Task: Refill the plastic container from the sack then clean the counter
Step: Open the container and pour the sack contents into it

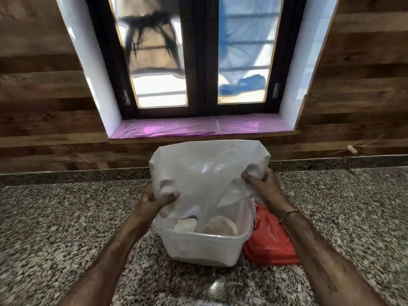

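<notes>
Gripping sack [205, 173] with both hands over container [203, 246].

Daylight enters through the window [196, 56]; its lower panes are blown out white. Just below it, the pink-filmed sill [198, 127] shows glare streaks. Further below, the granite counter [57, 219] is evenly lit, with one small specular patch. Wide-angle distortion splays the window frame outward. The wood wall panels [37, 89] either side are dimmer and slightly soft.

— What's on the far wall?
— A dark wooden two-pane window [199, 56], set in a brown wood-plank wall [39, 85].
— And the sill?
— A shiny purple plastic sheet [198, 127] covers it. Blue fabric [242, 82] shows through the right pane.
— Anything lower down?
— A red plastic lid [271, 241], lying flat on the right.
</notes>
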